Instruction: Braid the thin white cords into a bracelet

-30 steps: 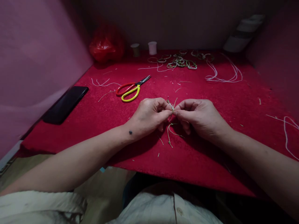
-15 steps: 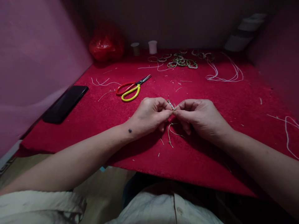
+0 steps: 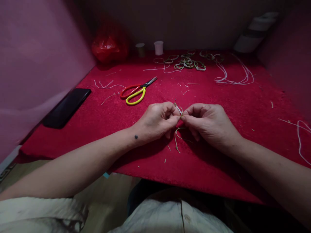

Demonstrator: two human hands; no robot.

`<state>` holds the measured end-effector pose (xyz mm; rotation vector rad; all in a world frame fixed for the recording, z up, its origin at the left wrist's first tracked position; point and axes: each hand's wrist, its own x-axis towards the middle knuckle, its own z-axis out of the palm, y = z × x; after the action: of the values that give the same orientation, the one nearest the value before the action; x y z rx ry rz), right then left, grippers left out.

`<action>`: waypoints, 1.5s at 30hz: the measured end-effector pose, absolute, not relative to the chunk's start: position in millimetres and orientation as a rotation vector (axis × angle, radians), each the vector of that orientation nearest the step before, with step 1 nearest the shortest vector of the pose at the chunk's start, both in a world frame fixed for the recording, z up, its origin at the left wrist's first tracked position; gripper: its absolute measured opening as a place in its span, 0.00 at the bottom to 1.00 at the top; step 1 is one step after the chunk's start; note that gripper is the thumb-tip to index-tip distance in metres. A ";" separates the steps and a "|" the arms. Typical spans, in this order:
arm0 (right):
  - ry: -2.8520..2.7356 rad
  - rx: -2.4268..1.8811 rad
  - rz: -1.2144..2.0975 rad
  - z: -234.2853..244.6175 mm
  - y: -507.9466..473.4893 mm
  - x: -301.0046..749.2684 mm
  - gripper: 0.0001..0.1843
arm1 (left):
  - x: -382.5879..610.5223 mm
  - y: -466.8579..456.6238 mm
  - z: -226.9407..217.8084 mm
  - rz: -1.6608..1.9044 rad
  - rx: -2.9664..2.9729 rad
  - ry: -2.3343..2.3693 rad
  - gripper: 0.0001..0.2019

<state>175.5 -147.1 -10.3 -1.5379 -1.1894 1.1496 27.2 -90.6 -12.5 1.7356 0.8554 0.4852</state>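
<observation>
A small braided cord (image 3: 178, 108), white and green, runs from a pin at its far end towards my fingertips. My left hand (image 3: 161, 119) pinches the near end of this cord between thumb and forefinger. Right beside it, my right hand (image 3: 209, 121) also pinches the cord's end, its fingertips almost touching the left ones. The exact strands between the fingers are too small to make out. Below the hands, loose green cord ends (image 3: 177, 139) lie on the red cloth (image 3: 145, 155).
Scissors (image 3: 136, 94) with red and yellow handles lie beyond my left hand, and a black phone (image 3: 67, 108) is further left. Knotted cord loops (image 3: 189, 63), two thread spools (image 3: 158, 48), a red plastic bag (image 3: 109, 48) and a white bottle (image 3: 254, 35) are at the back.
Both hands stay pinched at the cord's near end, with only a tiny shift to the right. The view has tilted very slightly.
</observation>
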 end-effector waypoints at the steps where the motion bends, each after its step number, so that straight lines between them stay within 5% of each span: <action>1: -1.183 -1.538 1.148 -10.0 -147.6 174.8 0.09 | 27.2 -90.9 -14.3 0.501 1.778 0.856 0.06; 45: -1.199 -1.530 1.158 -13.1 -141.1 178.9 0.08 | 26.4 -82.3 -1.3 0.319 1.593 0.907 0.05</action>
<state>178.9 -141.1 -13.1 -1.5304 -1.1994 1.1578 26.4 -82.3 -1.3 1.5926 0.9068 0.3190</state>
